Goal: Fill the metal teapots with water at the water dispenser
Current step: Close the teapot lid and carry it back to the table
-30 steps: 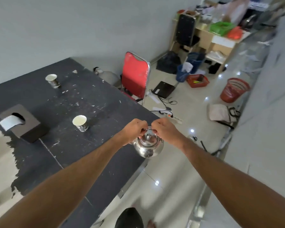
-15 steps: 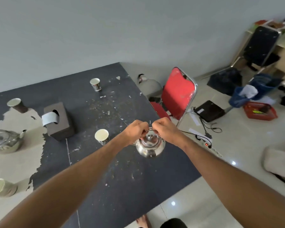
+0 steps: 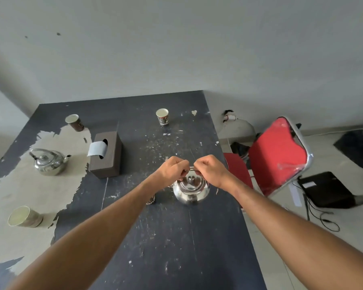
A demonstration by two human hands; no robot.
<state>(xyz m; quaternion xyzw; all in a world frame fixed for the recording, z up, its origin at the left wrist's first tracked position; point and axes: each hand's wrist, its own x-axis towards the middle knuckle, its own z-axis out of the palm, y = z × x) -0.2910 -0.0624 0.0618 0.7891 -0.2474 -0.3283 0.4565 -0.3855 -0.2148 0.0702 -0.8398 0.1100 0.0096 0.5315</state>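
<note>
Over a scuffed black table (image 3: pixel 176 248), near its right edge, both hands (left hand (image 3: pixel 172 169), right hand (image 3: pixel 211 170)) clamp the wire handle of a lidded teapot (image 3: pixel 190 190), apparently steadying its weight; another teapot (image 3: pixel 47 162) sits near the left edge.

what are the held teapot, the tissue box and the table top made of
Held teapot: polished metal, probably stainless steel, given its mirror reflections. Tissue box: dark brown with a fine woven-looking texture, possibly faux leather. Table: dark coating peeling off a pale, wood-like base.
</note>
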